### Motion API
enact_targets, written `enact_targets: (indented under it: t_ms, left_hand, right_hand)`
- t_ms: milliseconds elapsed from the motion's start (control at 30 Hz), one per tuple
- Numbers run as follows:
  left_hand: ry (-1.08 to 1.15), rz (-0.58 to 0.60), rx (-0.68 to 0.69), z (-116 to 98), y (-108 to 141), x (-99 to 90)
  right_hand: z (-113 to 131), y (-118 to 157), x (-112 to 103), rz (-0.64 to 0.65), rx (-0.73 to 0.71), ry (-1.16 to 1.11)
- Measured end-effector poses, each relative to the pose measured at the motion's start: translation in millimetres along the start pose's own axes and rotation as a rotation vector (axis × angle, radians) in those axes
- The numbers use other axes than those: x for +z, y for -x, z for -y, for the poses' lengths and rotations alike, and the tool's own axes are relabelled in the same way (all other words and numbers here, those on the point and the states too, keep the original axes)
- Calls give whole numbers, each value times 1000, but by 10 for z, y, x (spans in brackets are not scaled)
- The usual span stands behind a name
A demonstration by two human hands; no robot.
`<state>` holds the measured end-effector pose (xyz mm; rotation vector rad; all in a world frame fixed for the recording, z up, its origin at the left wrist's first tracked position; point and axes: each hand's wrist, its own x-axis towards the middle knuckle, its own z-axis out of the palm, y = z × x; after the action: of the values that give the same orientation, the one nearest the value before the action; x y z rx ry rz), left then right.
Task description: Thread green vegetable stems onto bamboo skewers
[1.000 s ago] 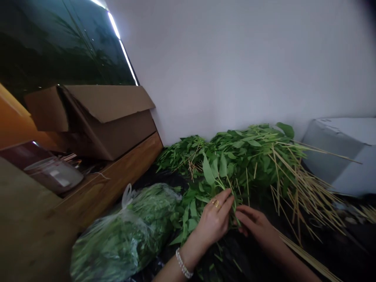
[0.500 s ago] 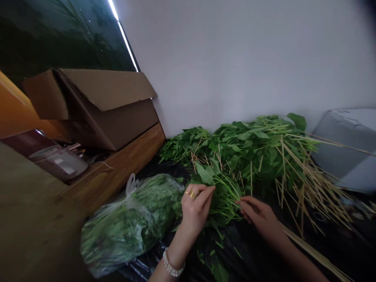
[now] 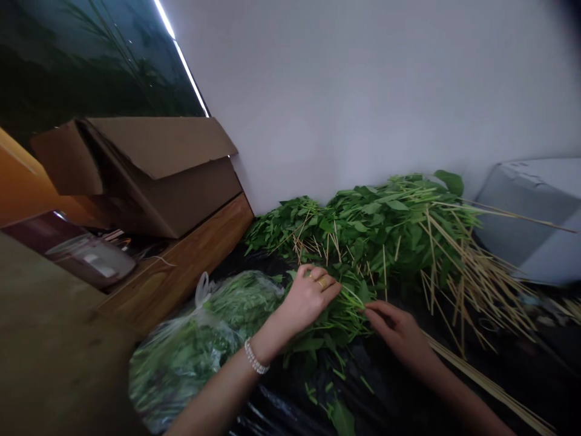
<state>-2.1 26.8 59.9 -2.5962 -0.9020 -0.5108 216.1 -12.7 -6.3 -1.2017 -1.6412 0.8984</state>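
Hands meeting over leafy green stems on black plastic sheeting
The black plastic sheeting point(image 3: 381, 393) lies against a pale wall point(image 3: 358, 91), with a wooden ledge point(image 3: 204, 236) bearing an open-flapped cardboard box point(image 3: 177, 203) at left and a white box point(image 3: 540, 224) at far right; a heap of leafy greens point(image 3: 376, 224) rests along the wall beside thin pale sticks point(image 3: 481, 290). The left forearm crosses in front of a knotted clear bag of greens point(image 3: 177, 363), its left hand point(image 3: 311, 298) palm down, fingers curled close together, their grip hidden. The right hand point(image 3: 394, 330) angles in from lower right, thumb and forefinger pinched on a green stem point(image 3: 351, 295) between the hands, above the smaller pile.
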Motion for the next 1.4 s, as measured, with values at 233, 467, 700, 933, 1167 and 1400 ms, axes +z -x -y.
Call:
enact_targets:
  t_ms: [233,467,700,933,1167,1400]
  left_hand:
    - [-91,136,114,124,-146,-83]
    - [164,-49,-293,328,-146,-18]
    - [293,-413,-646,622,-87,-424]
    - [169,-29,-106,-2,-93,-155]
    - [-95,98,133,-52,-158,78]
    - [-149,191,211,-2,-216,51]
  right_hand:
    - [-66,3,10,15,12,42]
    - [-162,-8,7,-83,-90,125]
    - [-239,-41,-24,-197,-34,108]
    - [-179,5,28,-266,-263,226]
    - [-146,-1,26,-256,-287,220]
    - [-171,2,41,-97,-344,237]
